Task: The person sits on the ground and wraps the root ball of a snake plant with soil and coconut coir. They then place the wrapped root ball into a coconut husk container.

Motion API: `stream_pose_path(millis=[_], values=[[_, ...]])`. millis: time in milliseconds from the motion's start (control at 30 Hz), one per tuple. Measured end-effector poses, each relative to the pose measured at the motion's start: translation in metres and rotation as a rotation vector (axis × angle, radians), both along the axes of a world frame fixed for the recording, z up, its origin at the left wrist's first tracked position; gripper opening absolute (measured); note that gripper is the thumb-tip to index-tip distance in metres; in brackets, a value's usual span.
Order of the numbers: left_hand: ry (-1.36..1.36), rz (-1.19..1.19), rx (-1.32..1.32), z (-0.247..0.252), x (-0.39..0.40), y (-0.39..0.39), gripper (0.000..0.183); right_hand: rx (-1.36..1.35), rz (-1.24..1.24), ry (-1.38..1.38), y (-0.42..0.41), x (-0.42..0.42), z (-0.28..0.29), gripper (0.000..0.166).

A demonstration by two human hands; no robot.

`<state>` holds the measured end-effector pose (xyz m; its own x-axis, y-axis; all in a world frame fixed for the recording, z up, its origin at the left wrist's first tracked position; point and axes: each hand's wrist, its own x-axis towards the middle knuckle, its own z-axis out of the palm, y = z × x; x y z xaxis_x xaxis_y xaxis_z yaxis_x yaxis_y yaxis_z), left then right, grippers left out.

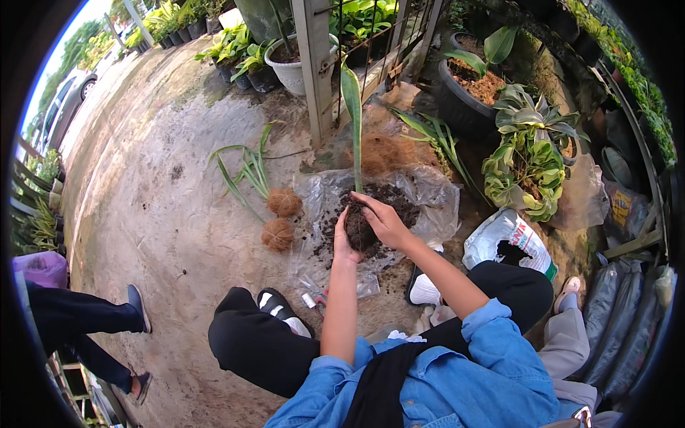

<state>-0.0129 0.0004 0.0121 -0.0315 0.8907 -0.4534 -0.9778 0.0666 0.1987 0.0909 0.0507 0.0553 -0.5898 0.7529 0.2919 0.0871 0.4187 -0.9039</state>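
Note:
Between my left hand (345, 238) and my right hand (386, 220) is a dark ball of soil (360, 231), cupped from both sides. A long variegated leaf (351, 101) of a snake plant stands upright out of its top. Beneath lies a clear plastic sheet (439, 198) strewn with loose dark soil (401, 206). Left of the sheet rest two fibre-wrapped root balls (284, 203) (278, 235) with long green leaves. Brown coconut fibre (388, 152) is heaped behind the sheet. Red-handled scissors (321, 302) and a white thread spool (308, 300) lie near my left forearm.
An open white bag of soil (495, 235) stands at right, below leafy potted plants (527, 160). Cut-looking long leaves (441, 136) lie near a black pot (465, 101). A metal gate post (313, 69) rises ahead. Other people's legs (85, 315) (567, 331) are at both sides.

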Motion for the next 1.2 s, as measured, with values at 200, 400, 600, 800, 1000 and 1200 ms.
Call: stream_pose_path(millis=[200, 400, 600, 800, 1000, 1200], values=[[-0.024, -0.037, 0.062, -0.005, -0.003, 0.000, 0.035, 0.027, -0.161, -0.042, 0.012, 0.005, 0.013, 0.028], [-0.019, -0.006, 0.067, -0.009, 0.001, 0.002, 0.036, 0.400, 0.005, -0.199, 0.000, -0.003, 0.001, 0.026], [-0.013, 0.001, 0.053, -0.010, 0.000, 0.000, 0.035, 0.282, -0.001, -0.165, -0.007, -0.004, -0.004, 0.030], [-0.038, -0.016, 0.058, -0.010, 0.005, 0.001, 0.034, 0.046, -0.256, 0.028, 0.007, 0.001, 0.006, 0.033], [-0.060, -0.021, 0.092, -0.006, 0.003, 0.001, 0.038, -0.002, -0.406, 0.016, 0.014, 0.006, 0.009, 0.024], [-0.043, 0.061, 0.085, -0.003, 0.006, 0.001, 0.034, 0.055, -0.356, -0.004, -0.024, -0.003, -0.004, 0.030]])
